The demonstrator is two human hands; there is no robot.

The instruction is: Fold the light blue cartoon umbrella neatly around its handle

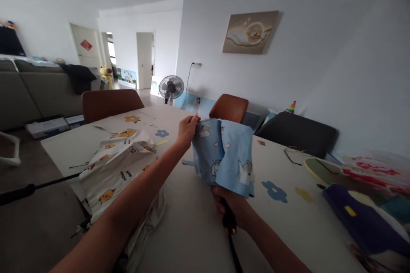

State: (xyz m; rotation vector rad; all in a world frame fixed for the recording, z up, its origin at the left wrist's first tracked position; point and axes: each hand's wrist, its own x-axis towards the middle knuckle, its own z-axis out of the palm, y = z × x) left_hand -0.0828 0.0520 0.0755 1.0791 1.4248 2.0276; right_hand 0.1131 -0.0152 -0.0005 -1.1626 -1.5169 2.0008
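At the left of the bench [192, 239], a heap of white cloth [118, 170] printed with yellow ducks lies crumpled, its near end spilling over the bench's near edge. A thin dark rod [41, 185] runs out leftward from beneath it, past the bench edge.

The left arm reaches from the near left corner diagonally up toward the far middle, almost straight at the elbow. The left hand [186, 130] is closed in a pinch on the upper left corner of a light blue garment [226, 158], fingers curled over the hem, knuckles facing the camera.

The blue garment, printed with small white cartoon animals, is held up in the air above the middle of the bench. Its long axis runs roughly up and down, tilted a little so the top leans left; the top edge points to the far side and the bottom hem hangs toward the near side, folded into two overlapping panels.

The right arm comes in from the near right, forearm angled up and left. The right hand [229, 207] sits below the garment's lower edge, mostly covered by the fabric; it is closed around a dark handle [229, 222] whose thin shaft runs down to the near edge. Whether it also grips the cloth cannot be told.
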